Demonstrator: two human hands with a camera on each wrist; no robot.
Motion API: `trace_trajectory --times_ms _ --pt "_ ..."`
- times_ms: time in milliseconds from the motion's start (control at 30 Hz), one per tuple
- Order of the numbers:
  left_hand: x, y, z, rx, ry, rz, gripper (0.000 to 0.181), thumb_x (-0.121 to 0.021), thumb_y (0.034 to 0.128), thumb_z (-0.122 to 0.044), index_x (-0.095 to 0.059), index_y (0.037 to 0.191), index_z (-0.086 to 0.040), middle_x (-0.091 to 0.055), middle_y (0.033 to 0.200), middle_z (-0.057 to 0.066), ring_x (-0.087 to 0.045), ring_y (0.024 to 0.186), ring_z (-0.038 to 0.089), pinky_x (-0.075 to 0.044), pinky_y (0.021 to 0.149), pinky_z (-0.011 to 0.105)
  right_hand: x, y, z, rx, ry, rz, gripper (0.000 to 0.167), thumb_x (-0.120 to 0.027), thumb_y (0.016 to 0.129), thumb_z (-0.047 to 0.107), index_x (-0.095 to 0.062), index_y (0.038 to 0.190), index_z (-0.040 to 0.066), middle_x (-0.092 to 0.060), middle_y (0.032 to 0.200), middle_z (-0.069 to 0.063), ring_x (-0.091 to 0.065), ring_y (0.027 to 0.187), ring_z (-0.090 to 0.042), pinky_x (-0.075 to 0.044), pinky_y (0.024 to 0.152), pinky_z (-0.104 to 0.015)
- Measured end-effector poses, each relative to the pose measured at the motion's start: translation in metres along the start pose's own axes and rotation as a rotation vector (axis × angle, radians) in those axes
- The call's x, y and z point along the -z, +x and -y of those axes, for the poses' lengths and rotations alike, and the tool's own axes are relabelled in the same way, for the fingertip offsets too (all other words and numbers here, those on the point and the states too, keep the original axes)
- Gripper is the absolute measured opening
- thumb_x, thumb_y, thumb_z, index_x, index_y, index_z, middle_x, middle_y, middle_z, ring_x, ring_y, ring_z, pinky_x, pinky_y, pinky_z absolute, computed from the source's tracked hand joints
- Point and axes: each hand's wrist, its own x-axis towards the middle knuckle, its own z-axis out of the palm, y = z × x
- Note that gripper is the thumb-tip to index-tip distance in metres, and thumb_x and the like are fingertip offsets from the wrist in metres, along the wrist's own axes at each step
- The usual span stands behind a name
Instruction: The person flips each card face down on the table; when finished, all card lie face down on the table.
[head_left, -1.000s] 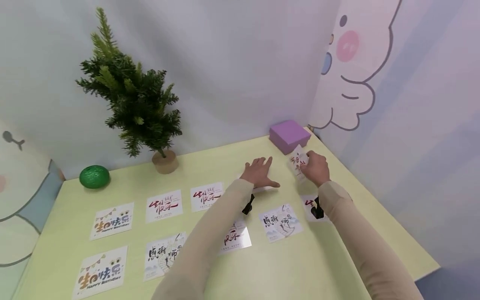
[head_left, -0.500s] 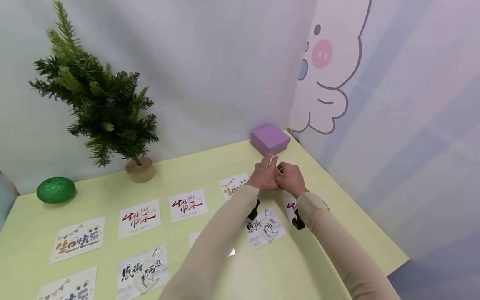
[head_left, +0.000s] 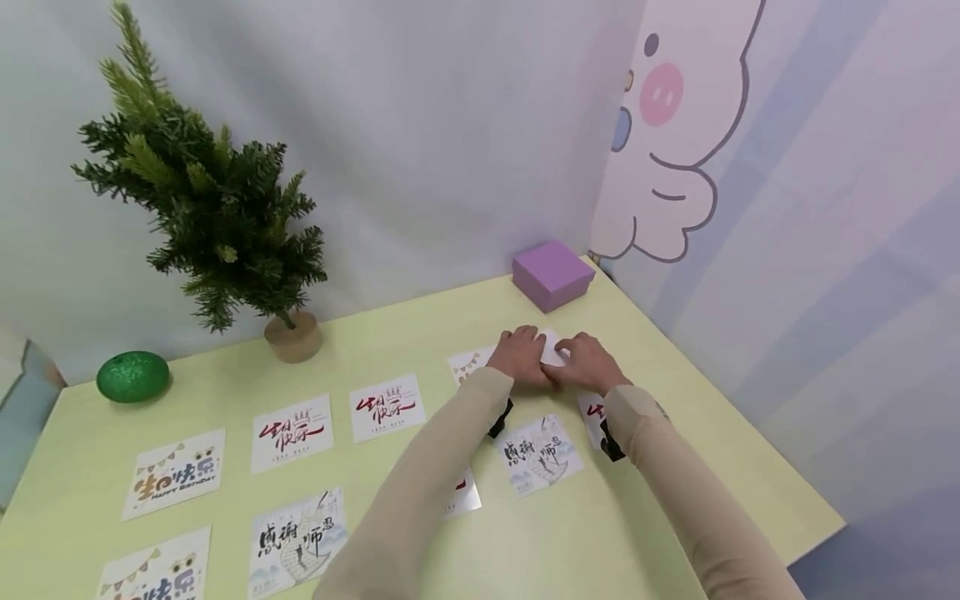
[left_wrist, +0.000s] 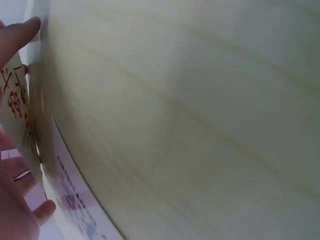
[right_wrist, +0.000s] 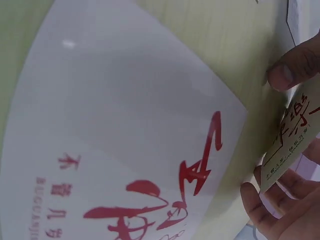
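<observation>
A greeting card (head_left: 552, 345) is between my two hands beyond the near rows, its blank white side showing in the head view. My left hand (head_left: 517, 357) grips its left side with bent fingers. At the right side my right hand (head_left: 592, 364) pinches it between thumb and fingers. Red brush characters show on the tilted card's other face (right_wrist: 295, 132) in the right wrist view and, at the frame's edge, in the left wrist view (left_wrist: 17, 105). Another red-lettered card (head_left: 595, 417) lies beneath the right wrist, partly covered.
Several printed cards lie in rows, including a red-lettered one (head_left: 387, 407) and a black-lettered one (head_left: 540, 454). A purple box (head_left: 553, 275) stands at the back right corner. A small artificial tree (head_left: 292, 335) and a green ball-like object (head_left: 133, 377) stand along the wall.
My right hand has brought the card left to the left hand, which had its fingers spread over the table. Now both hands meet at the card. The head view has shifted slightly.
</observation>
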Motion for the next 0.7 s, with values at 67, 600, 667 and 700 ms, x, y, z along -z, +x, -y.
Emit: trace_trajectory --times_ms 67,600,667,700 --pt "0.001 -0.003 0.001 0.004 0.015 0.021 0.092 -0.063 0.0687 -0.078 -0.051 0.133 -0.014 -0.047 0.140 0.007 -0.039 0.136 0.024 -0.039 0.103 0.046 -0.003 -0.001 0.000 0.005 -0.061 -0.003 0.064 -0.063 0.082 0.053 -0.065 0.120 0.002 -0.059 0.119 -0.024 -0.054 0.110 -0.038 -0.046 0.093 -0.051" --pt "0.034 -0.084 0.075 0.177 -0.115 0.133 0.118 -0.086 0.0600 -0.057 -0.028 0.150 -0.006 -0.046 0.137 0.015 -0.047 0.123 0.028 -0.043 0.104 0.040 0.000 0.036 0.060 0.372 -0.143 0.184 0.102 -0.090 0.060 0.035 -0.041 0.143 0.002 -0.047 0.139 -0.022 -0.043 0.126 -0.041 -0.036 0.106 -0.056" --pt "0.028 -0.090 0.074 0.186 -0.159 0.129 0.114 -0.087 0.0600 -0.053 -0.033 0.147 -0.005 -0.047 0.134 0.013 -0.047 0.120 0.025 -0.044 0.102 0.036 -0.006 0.040 0.067 0.353 -0.175 0.235 0.108 -0.092 0.058 0.035 -0.038 0.145 0.002 -0.046 0.140 -0.021 -0.042 0.128 -0.041 -0.036 0.106 -0.056" --pt "0.028 -0.092 0.073 0.191 -0.175 0.129 0.109 -0.088 0.0599 -0.051 -0.038 0.144 -0.005 -0.049 0.130 0.012 -0.048 0.117 0.023 -0.044 0.100 0.034 -0.008 0.041 0.070 0.344 -0.183 0.251 0.109 -0.093 0.056 0.034 -0.038 0.145 0.003 -0.046 0.139 -0.021 -0.043 0.126 -0.040 -0.037 0.105 -0.056"
